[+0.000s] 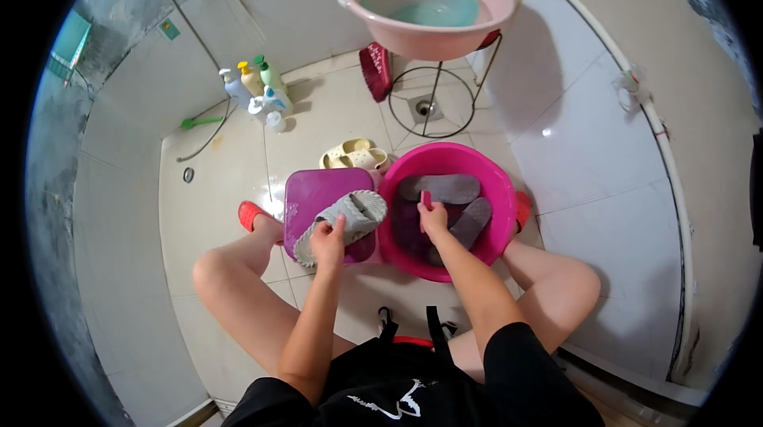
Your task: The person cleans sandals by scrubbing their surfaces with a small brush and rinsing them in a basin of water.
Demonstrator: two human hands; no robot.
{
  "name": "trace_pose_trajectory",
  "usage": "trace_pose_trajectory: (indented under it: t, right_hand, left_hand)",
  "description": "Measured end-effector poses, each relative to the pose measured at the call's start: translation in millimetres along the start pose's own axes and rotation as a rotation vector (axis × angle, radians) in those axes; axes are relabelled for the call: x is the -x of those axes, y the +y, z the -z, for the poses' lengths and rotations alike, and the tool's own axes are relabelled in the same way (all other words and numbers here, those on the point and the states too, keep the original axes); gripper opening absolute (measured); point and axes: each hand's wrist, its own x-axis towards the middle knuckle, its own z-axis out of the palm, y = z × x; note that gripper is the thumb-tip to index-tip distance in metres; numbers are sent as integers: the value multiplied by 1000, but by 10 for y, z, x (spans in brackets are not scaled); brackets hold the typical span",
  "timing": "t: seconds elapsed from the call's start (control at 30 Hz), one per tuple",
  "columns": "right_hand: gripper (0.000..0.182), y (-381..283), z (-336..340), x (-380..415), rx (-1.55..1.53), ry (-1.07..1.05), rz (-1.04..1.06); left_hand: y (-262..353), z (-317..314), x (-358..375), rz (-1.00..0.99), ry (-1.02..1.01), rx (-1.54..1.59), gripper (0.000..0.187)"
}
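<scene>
My left hand (328,244) is closed around the side of a grey slipper (355,217), which is tilted over a purple plastic stool (306,188). My right hand (434,219) grips a pink brush (426,200) above a bright pink basin (502,180); its bristles are hard to make out. Inside the basin lie a dark grey slipper (449,188), sole up, and a second dark slipper (472,220) at a slant, with dark water around them. The brush is apart from the grey slipper in my left hand.
Cream clogs (354,155) lie behind the stool. A light pink washbasin (429,41) rests on a metal stand (435,101) over a floor drain (425,109). Several pump bottles (251,81) and a green brush (200,122) are at the back left. A red item (375,71) leans near the stand.
</scene>
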Motion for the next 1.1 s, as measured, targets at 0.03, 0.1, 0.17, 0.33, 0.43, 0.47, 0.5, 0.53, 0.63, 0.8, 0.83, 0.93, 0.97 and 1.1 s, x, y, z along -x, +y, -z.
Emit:
trace_pose_trajectory:
  t: [0.03, 0.1, 0.17, 0.33, 0.43, 0.47, 0.5, 0.53, 0.63, 0.8, 0.83, 0.93, 0.97, 1.1]
  right_hand:
    - [46, 74, -193, -22, -40, -27, 39]
    - [41, 272, -609, -19, -10, 31, 107]
    - [46, 528, -794, 24, 102, -58, 165]
    - [50, 731, -724, 114, 315, -334, 110]
    - [44, 1045, -885, -214, 640, -506, 404]
    - [41, 979, -874, -242, 755, -581, 471]
    - [41, 944, -958, -195, 760, -578, 470]
    - [39, 892, -1077, -145, 554, -353, 237]
    - [39, 721, -1012, -65, 237, -118, -24]
    - [41, 87, -517, 362, 21, 52, -69]
    - [40, -204, -334, 513, 30, 124, -76]
    - [36, -1063, -46, 1080, 13, 229, 501]
    - [36, -1365, 7, 1268, 37, 155, 681]
    - [30, -1579, -128, 1315, 559, -18, 709]
  left_hand:
    - [-7, 9, -8, 19, 8, -5, 24]
    - [13, -65, -16, 12, -17, 72, 25]
    - [8, -86, -68, 73, -14, 48, 23]
    - [-2, -78, -212, 176, -30, 141, 28]
    - [201, -77, -244, 303, -92, 243, 33]
    - [185, -84, -261, 309, -91, 245, 33]
    - [156, -103, -289, 369, -66, 265, 33]
    - [139, -131, -317, 423, -43, 291, 34]
    - [77, -170, -325, 314, -121, 348, 44]
    - [34, -235, -262, 431, -241, 785, 36]
    - [23, -241, -257, 425, -240, 807, 36]
    - [8, -234, -246, 406, -291, 1036, 37]
    - [20, -224, -251, 433, -325, 1103, 40]
    - [-44, -190, -247, 505, -407, 1187, 44]
